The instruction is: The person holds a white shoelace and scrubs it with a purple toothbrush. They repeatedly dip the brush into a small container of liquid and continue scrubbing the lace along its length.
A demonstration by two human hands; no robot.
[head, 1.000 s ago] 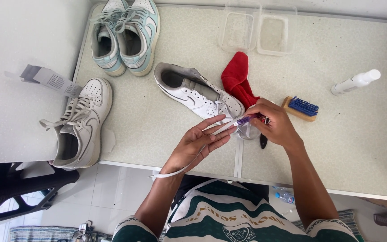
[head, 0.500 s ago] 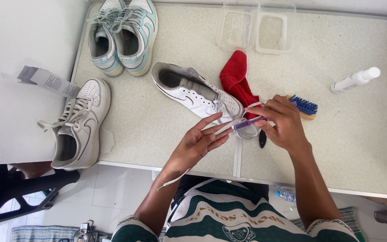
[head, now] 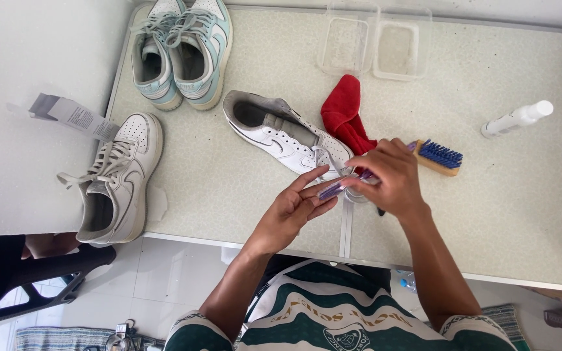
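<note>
My left hand point(head: 292, 209) is held palm up at the table's front edge, fingers stretched out, with a white shoelace point(head: 330, 174) running across the fingertips. My right hand point(head: 390, 179) grips a small purple brush point(head: 337, 188) and presses its head against the left fingers. Just behind both hands lies a white sneaker point(head: 280, 133) on its side, toe toward me, with no lace in its eyelets. A small clear cup point(head: 356, 195) sits partly hidden under my right hand.
A red cloth point(head: 345, 116) lies behind the sneaker, and a wooden brush with blue bristles point(head: 441, 157) to its right. Also here: a white spray bottle point(head: 516, 118), two clear tubs point(head: 373, 44), a pale blue sneaker pair point(head: 183, 49) and a laced white sneaker point(head: 115, 181).
The loose end of lace that hung below my left hand is gone from view. My right hand has shifted slightly right with the brush. My left fingers have straightened.
</note>
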